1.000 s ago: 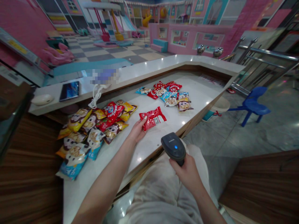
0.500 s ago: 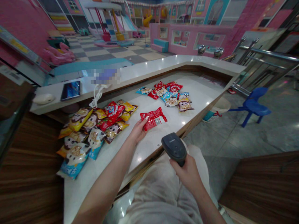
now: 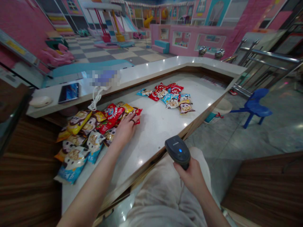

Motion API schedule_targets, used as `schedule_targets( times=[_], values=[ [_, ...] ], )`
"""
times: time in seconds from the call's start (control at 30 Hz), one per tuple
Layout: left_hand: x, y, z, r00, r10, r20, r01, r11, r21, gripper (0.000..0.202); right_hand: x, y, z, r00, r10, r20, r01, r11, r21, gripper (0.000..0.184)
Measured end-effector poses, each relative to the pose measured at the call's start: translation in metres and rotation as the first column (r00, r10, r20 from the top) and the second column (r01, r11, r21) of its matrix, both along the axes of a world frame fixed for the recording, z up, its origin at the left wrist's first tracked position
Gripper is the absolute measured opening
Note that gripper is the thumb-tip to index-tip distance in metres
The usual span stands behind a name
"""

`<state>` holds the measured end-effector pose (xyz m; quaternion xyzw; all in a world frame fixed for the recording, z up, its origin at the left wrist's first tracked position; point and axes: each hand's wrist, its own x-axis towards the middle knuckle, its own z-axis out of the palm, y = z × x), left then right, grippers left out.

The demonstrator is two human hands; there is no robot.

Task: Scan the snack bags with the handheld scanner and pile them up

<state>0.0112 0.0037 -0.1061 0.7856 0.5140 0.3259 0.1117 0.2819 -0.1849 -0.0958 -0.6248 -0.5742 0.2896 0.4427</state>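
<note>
My left hand (image 3: 125,126) lies over the near pile of snack packets (image 3: 80,132) on the white counter (image 3: 161,123). Its fingers are curled on a red snack packet (image 3: 138,111), whose edge sticks out past the fingertips at the pile's right side. Below the counter edge, above my lap, my right hand (image 3: 192,177) grips a dark barcode scanner (image 3: 178,150) with a blue light lit on top. A second, smaller group of snack packets (image 3: 171,94) lies farther back on the counter.
On the raised ledge sit a tablet (image 3: 68,92), a white oval object (image 3: 40,101) and a coiled white cord (image 3: 96,98). A blue plastic chair (image 3: 256,106), a bucket (image 3: 220,109) and metal rails (image 3: 272,56) stand to the right on the floor.
My left hand has carried the red packet from the middle of the counter leftwards onto the near pile. The scanner's blue light is on again; my right hand has barely moved.
</note>
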Motion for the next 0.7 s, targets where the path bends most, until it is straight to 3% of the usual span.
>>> schedule_targets(
  times=[0.07,0.13,0.27,0.37,0.5,0.6,0.7],
  values=[
    [-0.007,-0.002,-0.008,0.983,0.013,-0.181,-0.017,1.000,-0.020,0.040,0.001,0.000,-0.001,1.000,0.009,0.000,-0.009,1.000,-0.003,0.011],
    [-0.006,-0.004,-0.013,0.965,0.017,-0.263,-0.032,0.998,-0.057,0.042,0.002,0.001,0.000,1.000,0.017,-0.003,-0.017,1.000,-0.007,0.011],
    [0.026,-0.003,-0.006,0.979,0.042,-0.199,-0.045,0.999,-0.009,0.045,0.005,0.002,0.001,1.000,-0.005,0.003,0.005,1.000,-0.018,0.011],
    [0.078,0.007,-0.002,0.994,-0.072,-0.082,0.074,0.997,0.019,0.046,0.009,0.002,0.001,1.000,-0.027,0.013,0.027,0.999,-0.027,0.012],
    [0.164,0.034,-0.011,0.946,-0.321,-0.051,0.322,0.947,0.004,0.062,0.016,0.001,0.000,0.999,-0.035,0.005,0.035,0.999,-0.024,0.011],
    [0.222,0.057,-0.020,0.947,-0.310,-0.085,0.314,0.949,0.034,0.073,0.022,-0.001,-0.001,0.998,-0.061,0.011,0.061,0.998,-0.027,0.010],
    [0.261,0.077,-0.028,0.951,-0.286,-0.119,0.293,0.955,0.050,0.074,0.027,-0.003,-0.003,0.996,-0.092,0.018,0.093,0.995,-0.033,0.011]
  ],
)
